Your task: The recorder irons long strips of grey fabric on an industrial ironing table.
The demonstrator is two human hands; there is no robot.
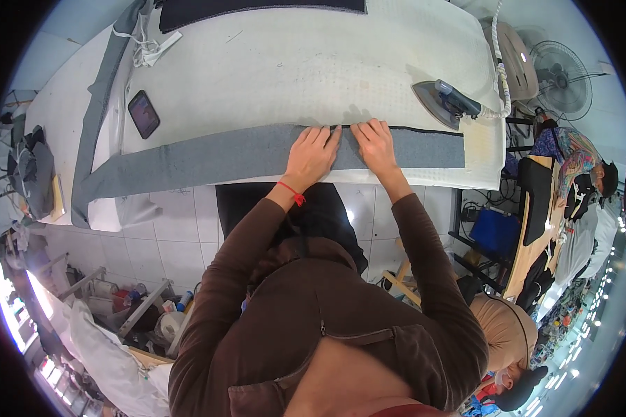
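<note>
A long grey fabric strip (219,154) lies along the near edge of the white padded table (271,76). Its far edge shows a narrow dark fold to the right of my hands. My left hand (314,151) pinches that far edge, fingers bent down onto it. Close beside it, my right hand (374,146) grips the same edge with curled fingers. The fingertips of both hands partly hide the fold. To the right of my right hand rests a steam iron (446,103), its cord rising at the table's right side.
A phone (144,115) lies on the table's left part, below white fabric scraps (153,50). Dark fabric (257,8) sits at the far edge. A fan (562,78) stands beyond the right side. Two other people are at the right, one at a wooden table (532,240).
</note>
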